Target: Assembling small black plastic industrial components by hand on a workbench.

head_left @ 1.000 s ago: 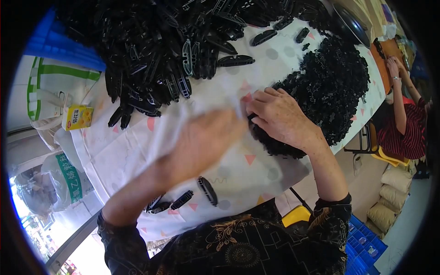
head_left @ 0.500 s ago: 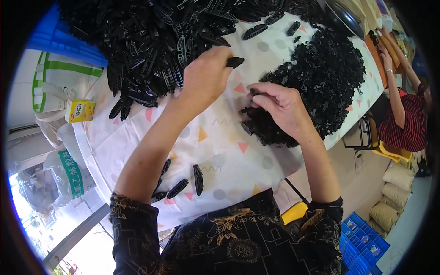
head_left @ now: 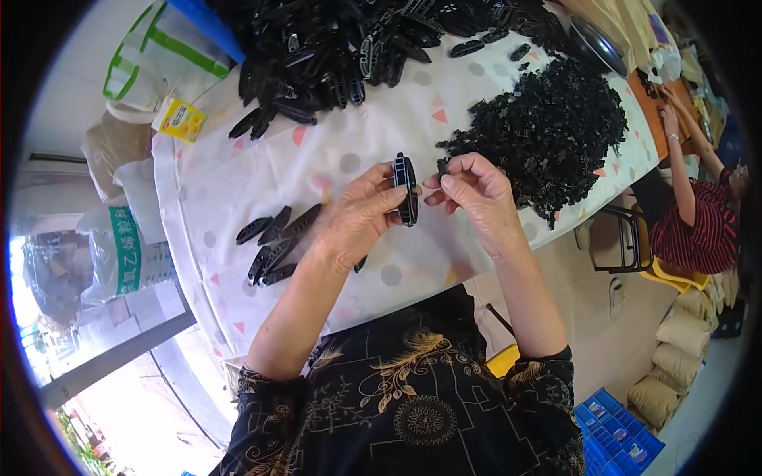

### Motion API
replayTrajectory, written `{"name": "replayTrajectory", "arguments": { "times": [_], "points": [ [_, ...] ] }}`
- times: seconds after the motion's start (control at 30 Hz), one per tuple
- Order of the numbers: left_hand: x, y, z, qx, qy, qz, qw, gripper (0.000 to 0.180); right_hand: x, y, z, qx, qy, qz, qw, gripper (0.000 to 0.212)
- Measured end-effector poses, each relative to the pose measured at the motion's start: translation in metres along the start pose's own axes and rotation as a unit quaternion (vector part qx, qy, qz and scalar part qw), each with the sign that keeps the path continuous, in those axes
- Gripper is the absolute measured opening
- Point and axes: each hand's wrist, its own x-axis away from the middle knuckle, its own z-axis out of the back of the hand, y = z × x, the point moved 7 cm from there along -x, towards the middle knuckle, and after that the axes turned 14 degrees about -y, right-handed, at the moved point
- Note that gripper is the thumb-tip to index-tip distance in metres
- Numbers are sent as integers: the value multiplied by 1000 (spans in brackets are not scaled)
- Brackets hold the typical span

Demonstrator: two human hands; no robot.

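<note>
My left hand grips a long, narrow black plastic part with tapered ends and slots along its side, held nearly upright above the table. Just to the right, my right hand pinches a small black plastic clip-like piece between thumb and forefinger. A short gap separates the two pieces. Several similar long parts lie on the cloth left of my left wrist, one partly hidden under that arm. Beyond my right hand spreads a heap of small black pieces.
A large pile of long black parts covers the table's far side. The patterned white tablecloth lies underneath. A yellow box sits at the left edge. Blue crates stand at lower right; another person in a striped top works at far right.
My left hand has come back from the far pile with a long part, now upright before me. My right hand has lifted off the small-piece heap, still pinching a piece. The view has shifted.
</note>
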Motion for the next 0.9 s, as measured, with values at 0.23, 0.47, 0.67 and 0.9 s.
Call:
{"name": "replayTrajectory", "arguments": {
  "times": [0.23,0.47,0.67,0.9],
  "points": [
    [26,-3,-2,-29,12,-29,999,33,10,8,-30,18,-10,-1,1000,9],
    [43,-7,-3,62,43,-70,995,27,19,15,-37,45,-8,3,999,7],
    [47,-14,-4,98,-1,-40,994,30,27,-3,-49,240,-56,68,967,8],
    [47,-21,-7,-26,39,11,999,34,31,-42,-79,585,-154,177,776,14]
  ]
}}
